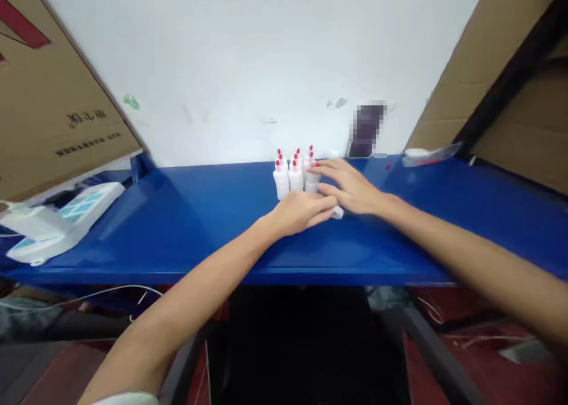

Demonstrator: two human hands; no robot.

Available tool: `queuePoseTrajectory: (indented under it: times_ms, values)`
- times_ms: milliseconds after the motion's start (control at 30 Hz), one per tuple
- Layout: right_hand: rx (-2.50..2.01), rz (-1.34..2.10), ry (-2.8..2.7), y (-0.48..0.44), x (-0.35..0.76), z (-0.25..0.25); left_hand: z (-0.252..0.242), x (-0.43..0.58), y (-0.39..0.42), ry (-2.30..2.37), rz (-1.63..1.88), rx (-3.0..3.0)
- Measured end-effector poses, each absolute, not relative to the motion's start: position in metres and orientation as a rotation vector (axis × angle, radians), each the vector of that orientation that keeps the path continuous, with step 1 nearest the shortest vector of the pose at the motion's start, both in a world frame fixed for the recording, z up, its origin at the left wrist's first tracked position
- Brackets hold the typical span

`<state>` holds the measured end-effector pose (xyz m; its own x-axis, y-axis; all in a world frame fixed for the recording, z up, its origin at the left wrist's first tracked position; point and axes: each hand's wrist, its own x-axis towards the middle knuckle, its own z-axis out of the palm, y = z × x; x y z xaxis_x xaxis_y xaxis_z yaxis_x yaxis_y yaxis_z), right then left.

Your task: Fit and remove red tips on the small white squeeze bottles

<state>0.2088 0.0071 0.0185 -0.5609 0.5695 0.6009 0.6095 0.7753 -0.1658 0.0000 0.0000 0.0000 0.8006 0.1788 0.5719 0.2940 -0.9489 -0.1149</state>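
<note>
— Where do the bottles stand?

— The small white bottles (pixel 293 174) with red tips stand upright in a tight cluster at the far middle of the blue surface (pixel 199 227), close to the white wall (pixel 248 55).

— And the person's hands?

— The right hand (pixel 350 187) lies just right of the cluster. Its fingers are stretched out and slightly apart, and the fingertips touch the rightmost bottle. The left hand (pixel 304 211) sits on the near side of the cluster, fingers pressed together and bent down. A white piece (pixel 338 213) pokes out from under its fingertips and lies on the surface between the two hands. Whether the hand grips the piece cannot be told.

— What lies further out?

— A tiny red speck (pixel 388 166) sits on the surface right of the right hand. At the left end rests a white device (pixel 62 215) with teal keys, and a cardboard box (pixel 48 97) leans above it.
</note>
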Motion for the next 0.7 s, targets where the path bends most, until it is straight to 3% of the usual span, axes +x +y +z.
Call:
queuePoseTrajectory:
  times_ms: [333, 533, 700]
  values:
    - [-0.867, -0.066, -2.230, 0.006, 0.207, 0.028, 0.006, -0.001, -0.005, -0.422, -0.806, -2.796]
    - [-1.358, -0.131, -2.192, 0.004, 0.220, 0.048, 0.006, -0.001, -0.004, -0.440, -0.791, -2.814]
    - [-1.607, 0.063, -2.306, 0.009, 0.257, 0.066, 0.007, 0.000, -0.004, -0.466, -0.770, -2.827]
